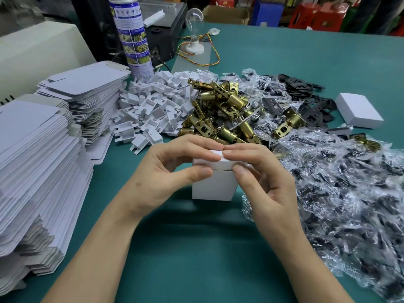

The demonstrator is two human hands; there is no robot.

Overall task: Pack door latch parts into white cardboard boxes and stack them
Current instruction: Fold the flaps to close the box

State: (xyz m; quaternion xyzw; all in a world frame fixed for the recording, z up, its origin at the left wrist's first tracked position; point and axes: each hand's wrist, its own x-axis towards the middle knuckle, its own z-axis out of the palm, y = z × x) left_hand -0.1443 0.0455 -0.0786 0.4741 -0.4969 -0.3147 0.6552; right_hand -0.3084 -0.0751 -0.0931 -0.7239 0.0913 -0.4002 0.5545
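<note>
A small white cardboard box (212, 186) stands upright on the green table (185, 259) at the centre. My left hand (166, 171) and my right hand (262, 178) both pinch its top flap, thumbs in front and fingers over the top edge. Behind the box lies a heap of brass door latches (220, 112). White plastic inserts (153, 108) are piled to its left. Clear bags of dark screws and plates (341, 193) spread over the right side. A closed white box (358, 110) lies flat at the far right.
Two stacks of flat unfolded white box blanks (39, 171) fill the left side. A tall spray can (134, 36) stands at the back, with a light bulb on a base (194, 25) and coloured wires beside it. Black strike plates (306, 97) lie behind the bags.
</note>
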